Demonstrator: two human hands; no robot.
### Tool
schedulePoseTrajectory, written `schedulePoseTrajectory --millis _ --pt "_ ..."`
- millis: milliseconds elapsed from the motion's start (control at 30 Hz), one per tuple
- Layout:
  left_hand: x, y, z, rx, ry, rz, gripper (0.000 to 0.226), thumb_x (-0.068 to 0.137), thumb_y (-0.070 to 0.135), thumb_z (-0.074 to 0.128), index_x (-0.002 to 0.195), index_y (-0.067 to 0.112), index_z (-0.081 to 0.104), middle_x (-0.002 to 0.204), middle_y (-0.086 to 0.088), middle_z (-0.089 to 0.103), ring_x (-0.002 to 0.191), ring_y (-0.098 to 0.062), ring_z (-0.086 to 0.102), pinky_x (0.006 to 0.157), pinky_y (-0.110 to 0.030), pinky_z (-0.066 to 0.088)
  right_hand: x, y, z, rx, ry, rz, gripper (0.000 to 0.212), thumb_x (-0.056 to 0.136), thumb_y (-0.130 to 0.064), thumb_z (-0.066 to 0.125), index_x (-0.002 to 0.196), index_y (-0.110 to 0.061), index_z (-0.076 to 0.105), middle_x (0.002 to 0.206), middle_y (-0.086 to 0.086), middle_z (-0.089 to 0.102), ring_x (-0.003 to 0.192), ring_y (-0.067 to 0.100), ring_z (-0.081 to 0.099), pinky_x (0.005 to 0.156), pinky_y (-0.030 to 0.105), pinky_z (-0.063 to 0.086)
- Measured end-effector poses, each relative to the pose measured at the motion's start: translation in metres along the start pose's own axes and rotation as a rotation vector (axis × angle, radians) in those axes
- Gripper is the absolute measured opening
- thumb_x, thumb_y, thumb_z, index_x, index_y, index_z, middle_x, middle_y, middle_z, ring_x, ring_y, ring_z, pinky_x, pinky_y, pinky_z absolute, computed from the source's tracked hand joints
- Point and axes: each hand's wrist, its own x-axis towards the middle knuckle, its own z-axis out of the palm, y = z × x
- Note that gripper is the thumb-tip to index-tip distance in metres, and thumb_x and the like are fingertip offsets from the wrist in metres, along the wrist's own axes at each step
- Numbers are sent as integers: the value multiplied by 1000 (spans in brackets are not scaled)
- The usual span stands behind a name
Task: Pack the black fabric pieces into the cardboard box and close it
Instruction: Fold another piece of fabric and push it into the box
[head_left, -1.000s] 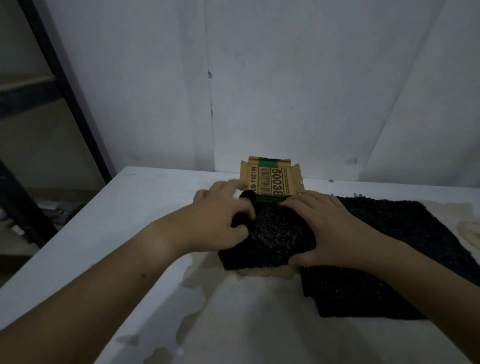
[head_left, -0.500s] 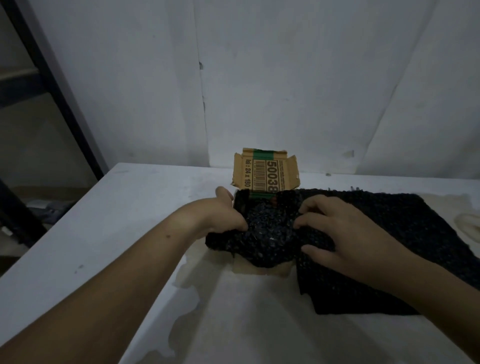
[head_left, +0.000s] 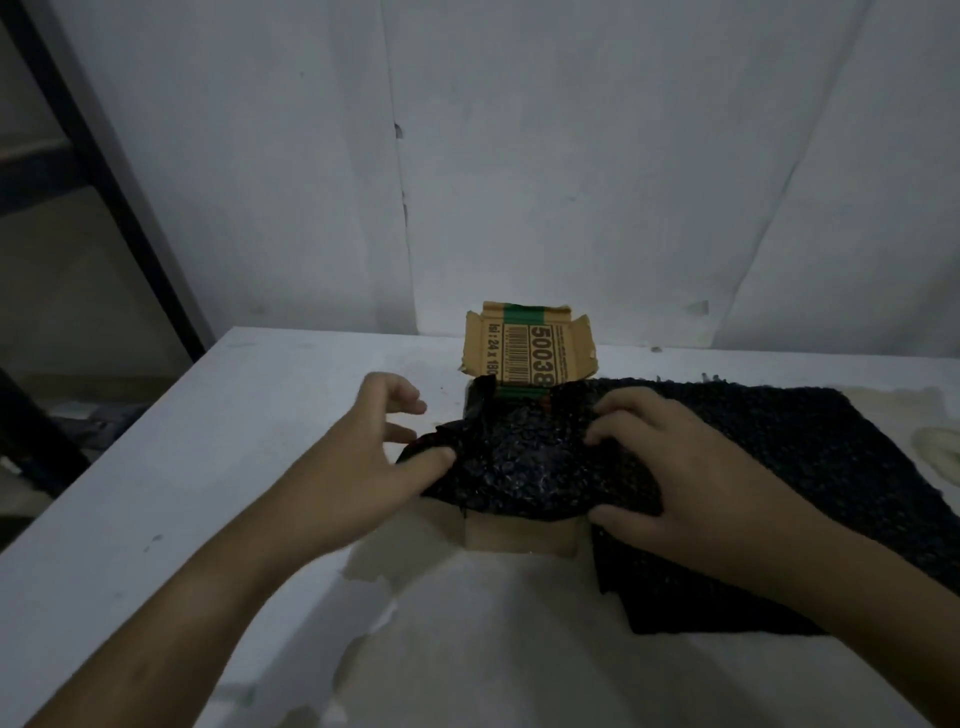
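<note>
Hands work over a small cardboard box (head_left: 522, 535) near the middle of the white table (head_left: 156, 467). Left hand (head_left: 363, 467) reaches in from the left with the wrist low and the palm turned down; its thumb tip presses on the left edge of a bunched black fabric piece (head_left: 519, 467), while the other fingers are spread and lifted clear, closed on nothing. Right hand (head_left: 691, 483) lies palm down on the right side of the same bundle, fingers curled onto its top and thumb tucked against its near edge, so the cloth is pinched between them. Bundle sits on top of the box and spills over its rim on the left and near sides, hiding the opening; only the plain brown front wall of the box shows below it. Box lid (head_left: 530, 345) stands open and upright at the back, corrugated brown card with a green band, a barcode and the printed digits 5003. Second black fabric piece (head_left: 805, 467) lies flat on the table just right of the box, partly under the right forearm. Both pieces look coarse and nubbly, with a faint glint. Table surface is scuffed and stained.
</note>
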Motion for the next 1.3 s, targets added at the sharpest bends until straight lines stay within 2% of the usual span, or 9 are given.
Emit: schedulePoseTrajectory --millis 133,267,367,467,600,900,1033,1167,1300 --pt "-31 -19 11 177 106 311 31 87 30 70 111 41 55 116 24 55 112 3 56 91 -22 47 -18 -3 4 102 225 66 21 87 -50 60 89 -31 51 91 -16 50 78 5 51 63 27 45" --pt "-31 -26 31 263 128 459 39 91 16 69 127 31 62 117 24 56 111 4 55 93 -16 45 -15 -15 16 169 266 111 17 89 -32 66 79 -25 55 72 -11 53 65 7 52 55 29 44" --pt "-28 -29 39 225 204 512 43 87 0 70 122 25 67 114 19 62 106 9 56 90 -9 44 -11 -21 20 178 310 104 8 91 -31 65 88 -24 64 80 -14 59 70 4 55 59 19 44" --pt "-25 -26 39 229 307 569 37 87 -9 66 110 20 70 107 15 65 99 8 59 88 -9 45 -11 -23 21 138 342 60 23 93 -35 64 108 -19 69 101 -9 67 92 5 60 81 9 44" --pt "-20 -20 40 299 300 618 33 87 -9 66 109 15 71 107 7 68 100 -1 61 93 -12 45 -7 -26 19 -27 209 66 41 87 -47 59 119 -23 68 115 -9 69 105 12 59 86 27 41" --pt "-23 -8 50 592 182 513 35 89 43 54 120 30 65 117 20 62 115 -10 47 94 -32 31 19 -23 20 -245 -126 80 81 65 -84 16 94 -25 63 120 -2 39 104 21 36 79 36 29" --pt "-19 6 49 717 168 474 37 90 49 45 109 28 68 105 16 68 123 -17 47 95 -35 23 15 -18 24 -144 -79 61 64 72 -72 37 100 -22 65 123 -2 46 102 18 42 79 35 36" --pt "-8 14 47 722 97 470 47 100 46 26 133 20 48 114 2 69 146 -17 26 113 -43 11 4 -19 25 -9 105 54 44 75 -48 64 113 -28 57 118 -10 50 101 15 49 80 34 46" --pt "-3 12 41 776 11 500 34 103 38 25 127 20 39 114 -1 66 149 -15 21 118 -43 3 2 -31 23 34 223 -44 31 81 -43 62 108 -28 61 106 -13 59 94 11 53 74 34 44"
